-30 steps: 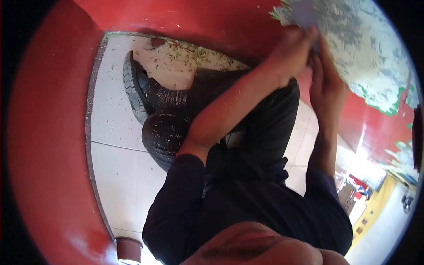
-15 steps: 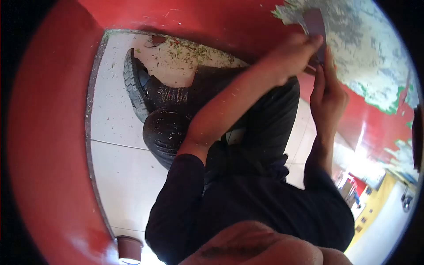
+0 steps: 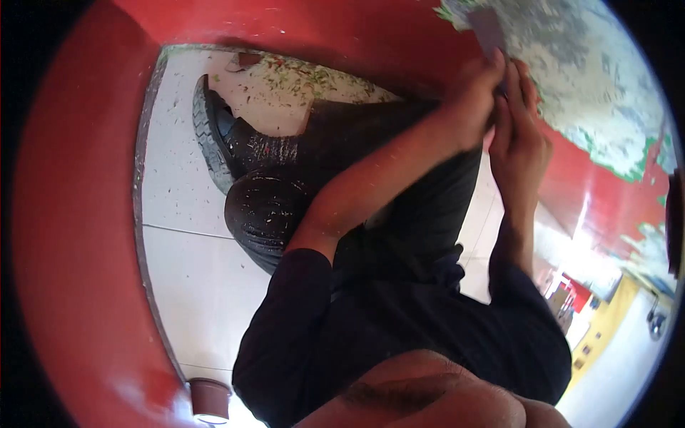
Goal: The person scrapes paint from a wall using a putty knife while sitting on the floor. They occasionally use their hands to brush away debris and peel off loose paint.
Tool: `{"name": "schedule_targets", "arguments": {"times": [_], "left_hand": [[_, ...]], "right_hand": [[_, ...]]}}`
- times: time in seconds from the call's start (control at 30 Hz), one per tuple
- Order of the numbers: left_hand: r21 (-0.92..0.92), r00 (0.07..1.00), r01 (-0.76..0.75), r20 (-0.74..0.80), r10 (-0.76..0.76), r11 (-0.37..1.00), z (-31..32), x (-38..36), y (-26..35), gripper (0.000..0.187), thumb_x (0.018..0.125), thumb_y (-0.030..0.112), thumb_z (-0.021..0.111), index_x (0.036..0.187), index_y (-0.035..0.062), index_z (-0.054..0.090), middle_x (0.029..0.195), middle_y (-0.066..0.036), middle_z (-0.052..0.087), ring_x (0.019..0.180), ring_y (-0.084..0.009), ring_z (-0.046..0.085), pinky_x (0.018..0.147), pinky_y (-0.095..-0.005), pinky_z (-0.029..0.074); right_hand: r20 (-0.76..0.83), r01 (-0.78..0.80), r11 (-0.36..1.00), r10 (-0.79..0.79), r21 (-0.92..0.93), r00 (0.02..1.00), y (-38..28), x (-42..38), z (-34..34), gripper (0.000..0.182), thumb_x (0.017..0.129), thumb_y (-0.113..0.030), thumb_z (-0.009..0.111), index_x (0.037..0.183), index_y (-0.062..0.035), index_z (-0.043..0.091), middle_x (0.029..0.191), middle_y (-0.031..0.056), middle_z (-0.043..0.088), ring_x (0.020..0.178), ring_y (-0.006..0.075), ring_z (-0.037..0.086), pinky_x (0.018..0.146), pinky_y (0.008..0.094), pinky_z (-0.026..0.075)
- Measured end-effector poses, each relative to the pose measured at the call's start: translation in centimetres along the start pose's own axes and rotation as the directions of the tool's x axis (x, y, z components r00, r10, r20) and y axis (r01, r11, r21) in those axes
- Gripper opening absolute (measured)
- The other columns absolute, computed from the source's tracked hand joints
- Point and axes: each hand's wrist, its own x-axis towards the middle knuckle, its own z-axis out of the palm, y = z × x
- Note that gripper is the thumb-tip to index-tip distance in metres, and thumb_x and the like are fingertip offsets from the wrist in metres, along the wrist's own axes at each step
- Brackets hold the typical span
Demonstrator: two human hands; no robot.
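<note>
A scraper with a flat, broad blade (image 3: 486, 30) rests against a red wall (image 3: 399, 39), at the edge of a patch where the paint is stripped to grey-white (image 3: 592, 85). Wrapped round its handle is my left hand (image 3: 477, 103), reaching across from the left and slightly blurred. My right hand (image 3: 523, 132) closes on the same handle from the right, its fingers beside those of the left. Most of the handle is hidden by the fingers. Green and whitish ragged paint borders the bare patch.
Paint flakes (image 3: 321, 78) litter the pale tiled floor (image 3: 185, 285) along the wall's foot. My bent leg in dark trousers (image 3: 267, 207) and a black shoe (image 3: 214, 135) lie below. A brown pot-like container (image 3: 209, 399) stands at lower left. Another red wall (image 3: 78, 214) rises on the left.
Both hands and the scraper have shifted a little to the left along the wall. The blade now sits nearer the left edge of the stripped patch.
</note>
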Motion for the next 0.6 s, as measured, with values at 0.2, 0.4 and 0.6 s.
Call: {"name": "schedule_targets", "arguments": {"times": [0.2,0.4,0.6], "left_hand": [[-0.103,0.996,-0.084,-0.050,0.079,0.991,-1.3,-0.5,2.1,0.044,0.102,0.043,0.032,0.102,0.0042,0.052,0.083,-0.009,0.059,0.079,-0.0200,0.059,0.074,-0.0326,0.050],[-0.037,0.983,0.032,-0.179,-0.038,0.999,1.0,-0.7,1.6,0.045,0.104,0.039,0.026,0.096,0.0031,0.051,0.080,-0.010,0.058,0.074,-0.0220,0.059,0.074,-0.0346,0.051],[-0.033,0.990,0.032,-0.139,-0.036,0.999,-0.1,0.2,1.0,0.043,0.104,0.037,0.027,0.099,0.0024,0.052,0.082,-0.011,0.059,0.079,-0.0230,0.060,0.076,-0.0359,0.051]], "right_hand": [[0.101,0.004,1.000,-0.004,0.002,0.995,-0.9,0.6,0.5,0.036,0.090,-0.009,0.056,0.124,-0.0143,0.062,0.081,0.0193,0.066,0.074,0.0339,0.068,0.061,0.0383,0.054],[0.136,-0.090,0.994,0.098,-0.060,0.986,-1.1,0.0,-0.7,0.024,0.092,-0.009,0.055,0.114,-0.0064,0.065,0.083,0.0198,0.067,0.071,0.0319,0.069,0.064,0.0344,0.053],[0.115,-0.071,0.997,0.071,-0.005,0.991,0.0,0.2,-0.6,0.033,0.090,-0.012,0.056,0.123,-0.0152,0.062,0.076,0.0227,0.061,0.067,0.0388,0.063,0.057,0.0439,0.048]]}}
